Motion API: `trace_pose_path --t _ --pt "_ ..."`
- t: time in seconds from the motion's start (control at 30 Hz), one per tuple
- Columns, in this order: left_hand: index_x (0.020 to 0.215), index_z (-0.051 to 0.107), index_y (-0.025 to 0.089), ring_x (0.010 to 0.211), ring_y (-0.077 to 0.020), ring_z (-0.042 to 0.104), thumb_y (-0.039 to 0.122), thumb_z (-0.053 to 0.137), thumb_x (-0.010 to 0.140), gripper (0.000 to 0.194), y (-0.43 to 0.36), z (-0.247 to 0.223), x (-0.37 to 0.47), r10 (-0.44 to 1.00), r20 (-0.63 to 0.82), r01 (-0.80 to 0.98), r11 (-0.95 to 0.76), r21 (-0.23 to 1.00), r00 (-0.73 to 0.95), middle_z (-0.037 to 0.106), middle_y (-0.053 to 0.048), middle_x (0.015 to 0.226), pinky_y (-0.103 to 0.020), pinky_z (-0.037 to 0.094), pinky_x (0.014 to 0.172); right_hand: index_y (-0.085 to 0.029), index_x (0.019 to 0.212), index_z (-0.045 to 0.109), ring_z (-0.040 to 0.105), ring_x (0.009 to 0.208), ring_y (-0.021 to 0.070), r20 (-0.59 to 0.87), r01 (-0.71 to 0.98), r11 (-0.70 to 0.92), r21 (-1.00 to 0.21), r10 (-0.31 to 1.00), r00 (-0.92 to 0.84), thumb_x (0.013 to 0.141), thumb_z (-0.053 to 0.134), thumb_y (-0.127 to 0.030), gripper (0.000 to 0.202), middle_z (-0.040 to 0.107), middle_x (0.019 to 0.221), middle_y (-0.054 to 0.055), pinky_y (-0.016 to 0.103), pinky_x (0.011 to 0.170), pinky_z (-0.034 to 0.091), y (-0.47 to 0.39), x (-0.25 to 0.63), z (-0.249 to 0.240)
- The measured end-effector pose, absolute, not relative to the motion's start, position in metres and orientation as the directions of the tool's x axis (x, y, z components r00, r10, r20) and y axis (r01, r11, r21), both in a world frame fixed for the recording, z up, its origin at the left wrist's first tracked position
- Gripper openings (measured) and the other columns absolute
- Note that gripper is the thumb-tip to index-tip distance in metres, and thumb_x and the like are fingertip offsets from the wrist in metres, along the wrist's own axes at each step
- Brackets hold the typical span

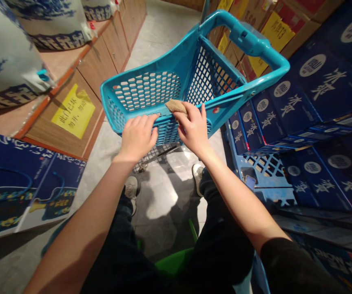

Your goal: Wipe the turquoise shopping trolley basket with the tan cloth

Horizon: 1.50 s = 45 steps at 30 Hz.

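The left hand (137,136) has its fingers bent over the near rim of a turquoise plastic shopping cart (185,61) with honeycomb-perforated walls, its thumb on the outer face. The right hand (194,130) holds a crumpled beige-brown cloth (176,107) between thumb and fingers; the cloth lies at the same rim, right of the left hand. The cart's thick looped handle (246,38) stands at its upper right.

Below, two pale shoes (198,179) rest on a glossy grey tiled floor (163,12), and a green plastic seat (174,261) shows between dark-trousered legs. To the right, dark blue cartons with white lettering (319,87) are stacked beside and above a blue lattice plastic pallet (269,181). To the left, large blue-and-white patterned jars (53,24) stand on a wooden cabinet (114,51) bearing a yellow paper notice (73,111).
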<state>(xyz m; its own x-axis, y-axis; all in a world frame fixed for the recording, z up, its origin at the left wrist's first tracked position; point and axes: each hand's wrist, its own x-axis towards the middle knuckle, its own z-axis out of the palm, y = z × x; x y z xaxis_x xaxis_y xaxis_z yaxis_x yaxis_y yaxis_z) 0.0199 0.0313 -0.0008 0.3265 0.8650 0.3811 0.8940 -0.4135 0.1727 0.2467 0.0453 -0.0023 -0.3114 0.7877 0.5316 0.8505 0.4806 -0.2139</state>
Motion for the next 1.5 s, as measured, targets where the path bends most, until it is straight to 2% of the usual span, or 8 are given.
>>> trace_pose_path --t 0.37,0.63,0.73,0.93,1.1,1.23,1.33,1.5 --pt "0.157 0.064 0.016 0.129 -0.0404 0.069 0.028 0.046 0.112 0.051 0.030 0.005 0.021 0.881 0.336 0.890 -0.411 0.196 0.333 0.076 -0.018 0.133 -0.056 0.053 0.112 -0.030 0.134 0.073 0.057 0.156 0.0373 0.598 0.902 0.386 -0.191 0.775 -0.205 0.100 0.054 -0.015 0.042 0.065 0.162 0.012 0.088 0.138 0.016 0.070 0.295 0.003" --pt "0.154 0.067 0.017 0.128 -0.0398 0.070 0.028 0.047 0.111 0.048 0.031 0.000 0.021 0.872 0.364 0.891 -0.413 0.187 0.328 0.077 -0.018 0.131 -0.056 0.054 0.111 -0.029 0.136 0.074 0.061 0.153 0.0322 0.595 0.849 0.506 -0.155 0.734 -0.328 0.102 0.052 -0.013 0.044 0.067 0.162 0.010 0.075 0.141 0.031 0.053 0.256 -0.005" --pt "0.153 0.066 0.017 0.125 -0.0397 0.070 0.030 0.046 0.112 0.048 0.032 0.000 0.019 0.871 0.364 0.896 -0.411 0.167 0.331 0.077 -0.018 0.128 -0.055 0.053 0.109 -0.031 0.137 0.075 0.063 0.152 0.0304 0.589 0.826 0.552 -0.113 0.707 -0.392 0.102 0.051 -0.011 0.047 0.068 0.161 0.008 0.076 0.142 0.031 0.052 0.250 -0.005" --pt "0.155 0.065 0.017 0.126 -0.0394 0.070 0.029 0.047 0.111 0.049 0.032 0.000 0.018 0.866 0.368 0.890 -0.422 0.171 0.339 0.077 -0.017 0.129 -0.055 0.053 0.110 -0.031 0.133 0.075 0.063 0.151 0.0364 0.632 0.875 0.452 -0.174 0.733 -0.253 0.102 0.052 -0.017 0.041 0.070 0.159 0.010 0.085 0.139 0.023 0.069 0.287 -0.001" --pt "0.155 0.065 0.016 0.127 -0.0403 0.069 0.029 0.046 0.112 0.050 0.031 0.001 0.021 0.874 0.356 0.893 -0.413 0.181 0.332 0.076 -0.018 0.130 -0.056 0.053 0.111 -0.030 0.136 0.073 0.059 0.156 0.0371 0.605 0.860 0.465 -0.213 0.753 -0.258 0.101 0.052 -0.018 0.042 0.066 0.164 0.011 0.079 0.141 0.029 0.062 0.281 -0.003" --pt "0.153 0.067 0.015 0.128 -0.0408 0.069 0.030 0.046 0.111 0.049 0.031 0.001 0.021 0.878 0.349 0.896 -0.405 0.180 0.327 0.076 -0.019 0.131 -0.056 0.053 0.111 -0.029 0.141 0.072 0.057 0.158 0.0348 0.556 0.820 0.553 -0.147 0.732 -0.394 0.102 0.053 -0.018 0.045 0.063 0.167 0.010 0.075 0.141 0.034 0.052 0.261 -0.004" --pt "0.152 0.067 0.016 0.126 -0.0410 0.070 0.031 0.046 0.112 0.048 0.031 0.000 0.020 0.875 0.358 0.898 -0.405 0.175 0.325 0.077 -0.019 0.129 -0.056 0.053 0.109 -0.032 0.143 0.071 0.057 0.159 0.0350 0.547 0.823 0.556 -0.118 0.728 -0.413 0.104 0.053 -0.019 0.045 0.063 0.167 0.008 0.078 0.141 0.029 0.057 0.267 -0.002" --pt "0.151 0.068 0.018 0.126 -0.0378 0.072 0.034 0.042 0.114 0.048 0.033 0.001 0.018 0.867 0.375 0.884 -0.422 0.199 0.330 0.079 -0.016 0.128 -0.052 0.053 0.110 -0.034 0.142 0.071 0.059 0.156 0.0383 0.608 0.882 0.452 -0.135 0.741 -0.287 0.106 0.050 -0.023 0.043 0.065 0.164 0.008 0.088 0.137 0.024 0.076 0.305 -0.001"
